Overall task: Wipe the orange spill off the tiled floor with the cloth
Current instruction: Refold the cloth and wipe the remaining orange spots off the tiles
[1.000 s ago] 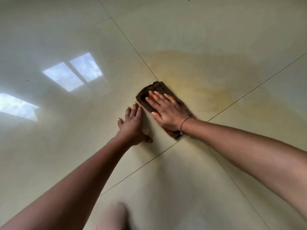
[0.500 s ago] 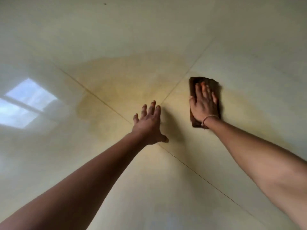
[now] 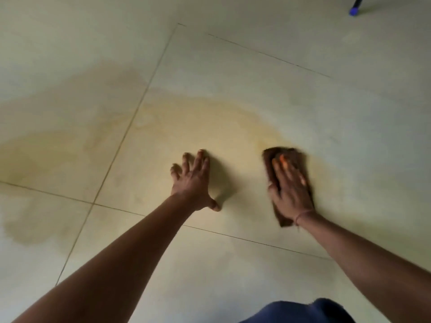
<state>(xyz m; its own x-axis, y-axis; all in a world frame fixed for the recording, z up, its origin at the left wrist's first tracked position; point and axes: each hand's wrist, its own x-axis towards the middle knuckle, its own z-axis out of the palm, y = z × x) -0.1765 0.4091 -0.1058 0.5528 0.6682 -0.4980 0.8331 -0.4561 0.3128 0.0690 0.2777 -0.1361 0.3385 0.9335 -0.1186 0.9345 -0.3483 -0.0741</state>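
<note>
On the pale tiled floor (image 3: pixel 303 66), the orange spill (image 3: pixel 200 127) is lying as a thin, yellowish-brown film across several tiles. It is reaching from the left edge of the view, over a dark grout line (image 3: pixel 130 127), to the area just beyond both hands. The right hand (image 3: pixel 291 190) is pressing flat on top of a dark brown cloth (image 3: pixel 297 157), its fingers straight, close together and pointing away from the person; they are not curling round the fabric. The cloth is lying on the floor under that palm, at the right-hand end of the stain, with its far edge showing beyond the fingertips and a near corner sticking out beside the wrist. Hand and cloth are both looking slightly blurred. A thin thread band (image 3: pixel 303 214) is sitting round the right wrist. The left hand (image 3: pixel 193 183) is resting palm down on the same tile, to the left of the cloth and apart from it. Its fingers are spread and straight, with the thumb stretched out toward the right; it is holding nothing and is casting a soft shadow on the floor beside it. Both bare forearms are reaching in from the bottom corners of the view. Near the lower edge, between the arms, a patch of dark blue fabric (image 3: pixel 310 311) is showing, though too little of it to tell what it is. At the top right corner, a slim blue-tipped leg (image 3: pixel 354 9) is standing on the floor, well apart from the spill; the frame is cutting off whatever it belongs to.
</note>
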